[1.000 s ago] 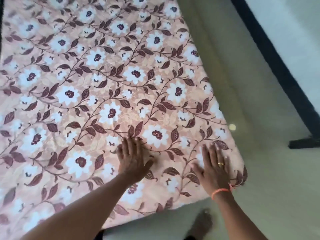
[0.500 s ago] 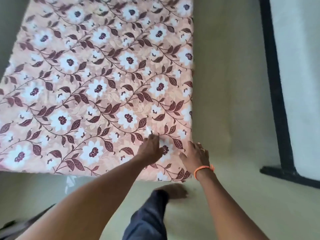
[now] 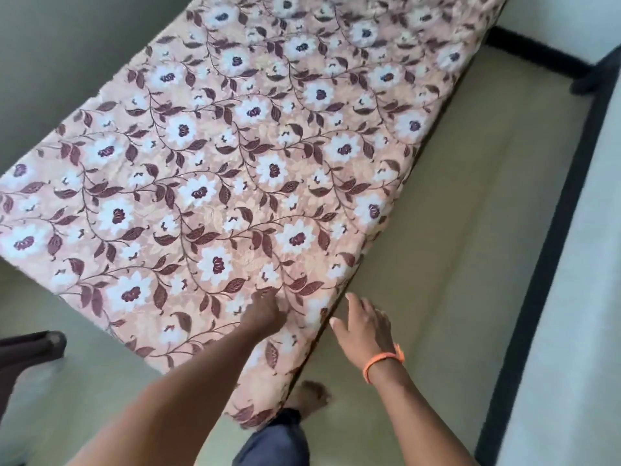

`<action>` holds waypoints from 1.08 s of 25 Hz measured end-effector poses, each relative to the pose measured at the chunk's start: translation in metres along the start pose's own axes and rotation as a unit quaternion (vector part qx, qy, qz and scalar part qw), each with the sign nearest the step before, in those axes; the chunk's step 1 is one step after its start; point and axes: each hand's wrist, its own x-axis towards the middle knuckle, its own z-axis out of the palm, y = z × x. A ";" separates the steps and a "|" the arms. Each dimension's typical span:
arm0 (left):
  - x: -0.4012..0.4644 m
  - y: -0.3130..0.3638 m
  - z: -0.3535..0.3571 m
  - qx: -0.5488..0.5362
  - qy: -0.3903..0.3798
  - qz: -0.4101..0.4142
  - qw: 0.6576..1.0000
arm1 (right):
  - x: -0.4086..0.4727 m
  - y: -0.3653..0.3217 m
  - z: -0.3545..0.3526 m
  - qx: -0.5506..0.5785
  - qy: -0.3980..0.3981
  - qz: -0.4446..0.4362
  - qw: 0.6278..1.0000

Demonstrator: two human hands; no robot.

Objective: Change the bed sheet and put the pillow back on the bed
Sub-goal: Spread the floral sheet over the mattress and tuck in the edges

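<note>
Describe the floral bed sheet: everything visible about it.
The floral bed sheet is peach-pink cloth printed with white flowers with maroon centres, dark maroon leaves and thin vines. It lies spread flat and mostly smooth, running diagonally from lower left to upper right, with its near corner hanging down by the person's leg. The left hand rests on it near that corner, fingers bent against the cloth. The right hand, fingers spread, is beside its right edge; contact there cannot be told.

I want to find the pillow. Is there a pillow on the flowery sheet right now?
No, the floral bed sheet lies bare, with only the left hand touching it near its corner and no pillow anywhere in view.
</note>
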 end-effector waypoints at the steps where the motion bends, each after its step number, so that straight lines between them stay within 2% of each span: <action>1: -0.002 0.019 -0.008 -0.021 0.001 0.012 1.000 | 0.010 0.009 -0.021 0.010 0.003 0.006 1.000; 5: -0.036 0.093 -0.050 -0.063 0.036 0.068 0.995 | 0.031 0.015 -0.111 0.004 0.000 -0.043 0.999; 8: -0.085 0.156 -0.105 -0.142 0.083 0.050 0.985 | 0.026 0.025 -0.199 0.008 0.011 -0.071 0.997; 13: -0.175 0.262 -0.184 -0.266 0.216 0.075 0.937 | -0.002 0.060 -0.325 0.016 0.026 -0.122 0.992; 17: -0.212 0.329 -0.197 -0.322 0.259 0.070 0.908 | -0.004 0.104 -0.393 0.013 0.039 -0.138 0.990; 21: -0.210 0.365 -0.205 -0.335 0.244 0.046 0.909 | 0.025 0.120 -0.436 0.001 0.024 -0.128 0.992; 27: -0.142 0.377 -0.256 -0.321 0.282 0.012 0.904 | 0.128 0.074 -0.484 -0.058 0.017 -0.205 0.977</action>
